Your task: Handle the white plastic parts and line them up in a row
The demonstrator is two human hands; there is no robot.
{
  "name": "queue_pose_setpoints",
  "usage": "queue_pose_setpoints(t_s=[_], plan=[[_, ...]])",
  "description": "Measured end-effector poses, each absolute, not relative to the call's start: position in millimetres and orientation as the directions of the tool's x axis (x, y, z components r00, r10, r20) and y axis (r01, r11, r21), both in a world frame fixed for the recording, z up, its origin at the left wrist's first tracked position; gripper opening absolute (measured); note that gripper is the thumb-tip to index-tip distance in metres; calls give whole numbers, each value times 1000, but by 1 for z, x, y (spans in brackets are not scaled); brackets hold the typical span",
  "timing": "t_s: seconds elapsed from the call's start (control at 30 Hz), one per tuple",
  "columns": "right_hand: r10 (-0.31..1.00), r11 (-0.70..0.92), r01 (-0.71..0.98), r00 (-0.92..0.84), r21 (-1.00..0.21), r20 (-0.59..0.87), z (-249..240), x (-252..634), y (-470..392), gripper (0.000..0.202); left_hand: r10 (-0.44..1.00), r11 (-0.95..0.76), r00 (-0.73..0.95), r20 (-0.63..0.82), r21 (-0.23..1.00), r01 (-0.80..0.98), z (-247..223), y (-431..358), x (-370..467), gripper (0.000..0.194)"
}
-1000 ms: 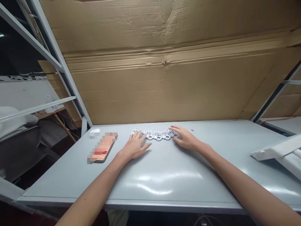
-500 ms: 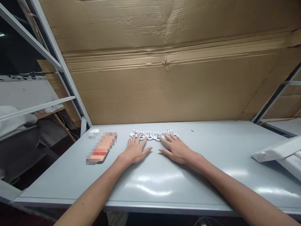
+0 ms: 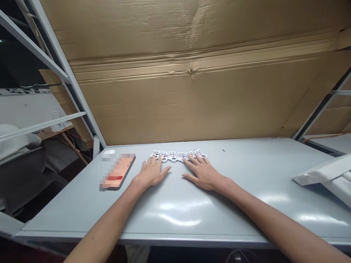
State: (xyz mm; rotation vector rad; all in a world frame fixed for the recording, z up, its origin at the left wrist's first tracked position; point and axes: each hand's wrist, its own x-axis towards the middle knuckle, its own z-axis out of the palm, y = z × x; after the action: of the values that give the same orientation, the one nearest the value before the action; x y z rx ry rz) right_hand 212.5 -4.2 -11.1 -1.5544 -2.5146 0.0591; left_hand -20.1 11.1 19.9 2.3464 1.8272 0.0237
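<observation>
Creased brown cardboard (image 3: 208, 106) spans the far side behind a pale grey table (image 3: 214, 224) streaked with glare. Metal posts (image 3: 77, 95) slant at left and right; far left, a pale panel (image 3: 24, 111) shows below darkness.

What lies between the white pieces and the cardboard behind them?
Just a narrow strip of bare tabletop, running from the white pieces back to the cardboard; the head view shows it.
</observation>
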Motion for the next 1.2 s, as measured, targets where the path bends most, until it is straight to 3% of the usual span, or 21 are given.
queue_pose_setpoints(t_s=[0.3,0.53,0.73,0.93,1.2], plan=[[898,438,886,-422,-153,125,-10,213,0,77,964,-241,250,-95,91,966,23,8,-21,76],[918,396,906,-385,-150,96,-6,209,-7,79,913,-396,403,-66,94,913,19,-3,-7,73],[944,328,928,-329,-177,23,-3,204,-12,85,921,-376,383,-74,96,922,15,-4,-4,73],[944,328,928,-329,-178,25,-2,205,-11,84,922,-373,383,-54,134,918,12,-1,-5,69],[939,343,925,-341,-166,43,-2,206,-8,80,918,-391,395,-34,89,916,8,1,-5,69]])
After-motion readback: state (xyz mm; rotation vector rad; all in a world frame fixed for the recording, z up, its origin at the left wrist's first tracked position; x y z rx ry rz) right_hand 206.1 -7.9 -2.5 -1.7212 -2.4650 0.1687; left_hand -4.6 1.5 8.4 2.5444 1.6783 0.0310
